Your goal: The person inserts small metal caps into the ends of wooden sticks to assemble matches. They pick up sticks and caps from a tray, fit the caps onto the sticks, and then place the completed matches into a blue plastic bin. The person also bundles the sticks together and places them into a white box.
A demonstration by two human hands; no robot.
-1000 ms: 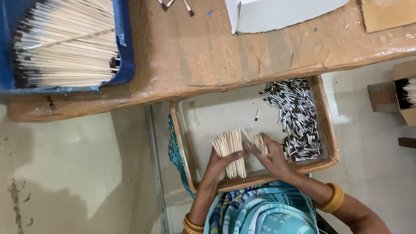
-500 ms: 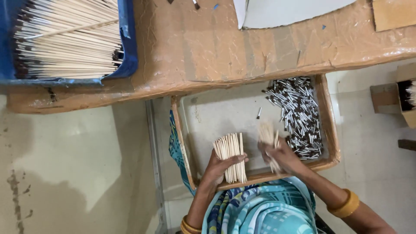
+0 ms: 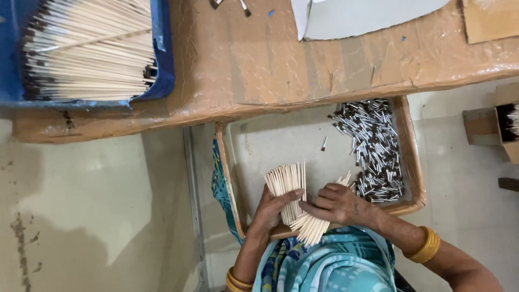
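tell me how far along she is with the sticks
Done: a full blue bin of tipped sticks sits on the bench. In hand: left hand and right hand grip a bundle of bare sticks over the tray. Left: a pile of metal caps remains there.

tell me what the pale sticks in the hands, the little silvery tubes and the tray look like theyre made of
Pale thin sticks, fanned between the left hand and right hand: likely bare wood, matte cream, unpainted. Small silvery tubes: probably metal, given bright glints with dark ends. Shallow brown-rimmed tray: looks like wood or board with a dull, scuffed pale floor; hard to tell which.
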